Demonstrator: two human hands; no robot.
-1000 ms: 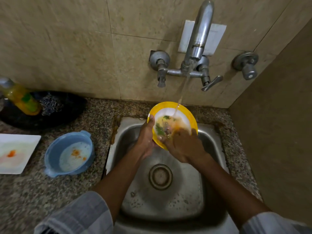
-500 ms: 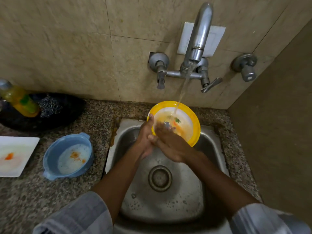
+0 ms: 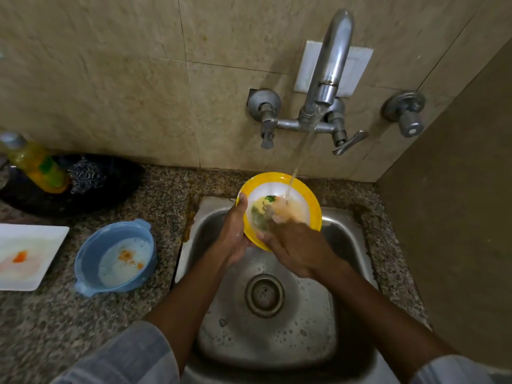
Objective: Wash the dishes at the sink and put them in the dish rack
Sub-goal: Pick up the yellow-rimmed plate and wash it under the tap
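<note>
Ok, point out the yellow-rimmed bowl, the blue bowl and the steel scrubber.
yellow-rimmed bowl (image 3: 279, 179): head view, on the far yellow rim, left of the water stream.
blue bowl (image 3: 91, 252): head view, on its left inner wall.
steel scrubber (image 3: 88, 176): head view, on the middle of the wire tangle.

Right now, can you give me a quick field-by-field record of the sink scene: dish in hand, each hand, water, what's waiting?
dish in work: yellow-rimmed plate, tilted over the sink, food bits on it
left hand: grips the plate's left edge
right hand: on the plate's face, fingertips blurred
tap: running, stream lands on the plate
waiting on counter: blue bowl with orange residue; white square plate, stained
also on counter: yellow soap bottle and steel scrubber in a dark dish
dish rack: not in view
</note>
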